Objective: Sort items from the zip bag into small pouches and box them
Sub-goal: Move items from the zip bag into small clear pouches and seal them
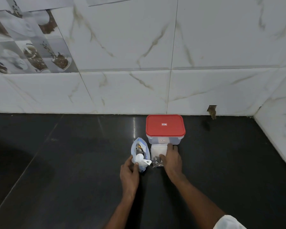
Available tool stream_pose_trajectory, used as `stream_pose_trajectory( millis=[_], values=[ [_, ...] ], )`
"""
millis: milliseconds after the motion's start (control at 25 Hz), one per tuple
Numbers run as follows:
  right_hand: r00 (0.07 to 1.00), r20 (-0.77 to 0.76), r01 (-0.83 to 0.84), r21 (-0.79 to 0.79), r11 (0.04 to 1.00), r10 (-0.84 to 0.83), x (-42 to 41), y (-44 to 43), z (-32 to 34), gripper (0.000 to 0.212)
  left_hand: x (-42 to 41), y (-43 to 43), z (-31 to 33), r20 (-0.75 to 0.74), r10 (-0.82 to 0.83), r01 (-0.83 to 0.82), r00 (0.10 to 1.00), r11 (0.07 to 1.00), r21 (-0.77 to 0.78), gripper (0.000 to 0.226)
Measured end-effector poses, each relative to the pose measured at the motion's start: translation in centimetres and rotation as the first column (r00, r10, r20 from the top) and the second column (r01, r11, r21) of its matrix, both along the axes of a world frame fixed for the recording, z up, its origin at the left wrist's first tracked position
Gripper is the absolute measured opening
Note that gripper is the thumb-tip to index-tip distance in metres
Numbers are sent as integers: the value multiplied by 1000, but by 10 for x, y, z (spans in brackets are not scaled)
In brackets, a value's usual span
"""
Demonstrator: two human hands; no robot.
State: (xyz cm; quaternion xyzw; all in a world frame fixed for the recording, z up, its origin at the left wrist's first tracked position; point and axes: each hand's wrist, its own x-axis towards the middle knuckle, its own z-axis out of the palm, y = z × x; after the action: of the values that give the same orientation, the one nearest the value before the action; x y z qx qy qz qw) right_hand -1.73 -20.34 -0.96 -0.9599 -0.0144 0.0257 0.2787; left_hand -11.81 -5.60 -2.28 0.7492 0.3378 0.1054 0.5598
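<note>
A clear zip bag (139, 152) with blue edges stands open on the dark counter, holding several small items, a white round piece among them. My left hand (130, 172) grips its near end. Just right of the bag lies a stack of small clear pouches (158, 150), with one pouch holding dark items (156, 161) nearer to me. My right hand (171, 158) rests on these pouches, thumb on the dark one, fingers on the stack's right edge. Behind the pouches stands a clear plastic box with a shut red lid (165, 127).
The dark polished counter (73, 162) runs back to a white marble-tiled wall (139, 88), with a side wall at the right (279, 121). A small hole (212, 111) is broken in the tiles at the counter line, right of the box.
</note>
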Motion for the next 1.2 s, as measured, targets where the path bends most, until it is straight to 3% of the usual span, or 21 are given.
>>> stream_pose_trajectory(
  millis=[80,280,520,640,720,800,920,1040,1200],
  values=[
    [994,68,-74,-109,991,81,1,-2,-4,39,3,2,-7,9,49,-48,999,998,-44,37],
    [918,190,-326,-136,936,348,-9,-6,-15,34,10,4,8,34,125,-122,992,990,-72,35],
    [888,-1,-445,-250,860,460,-14,-10,-20,44,20,11,13,-56,95,-99,994,991,-92,5],
    [895,35,-417,-290,861,445,-11,-8,-16,45,21,14,9,-84,93,-101,992,990,-101,12],
    [903,202,-334,-228,915,380,-16,-5,-16,37,20,15,6,-88,110,-119,990,987,-107,10],
    [930,258,-267,-18,964,262,-30,2,-9,14,20,15,2,-102,125,-137,987,984,-116,20],
    [992,39,-128,250,960,122,-40,16,-2,31,18,15,-2,-99,139,-151,985,981,-126,23],
    [997,-50,-33,423,906,60,-42,23,1,25,15,17,-5,-84,137,-148,987,979,-139,12],
    [992,-120,25,414,910,27,-44,23,-2,28,15,17,-4,-77,136,-146,988,979,-144,12]
  ],
)
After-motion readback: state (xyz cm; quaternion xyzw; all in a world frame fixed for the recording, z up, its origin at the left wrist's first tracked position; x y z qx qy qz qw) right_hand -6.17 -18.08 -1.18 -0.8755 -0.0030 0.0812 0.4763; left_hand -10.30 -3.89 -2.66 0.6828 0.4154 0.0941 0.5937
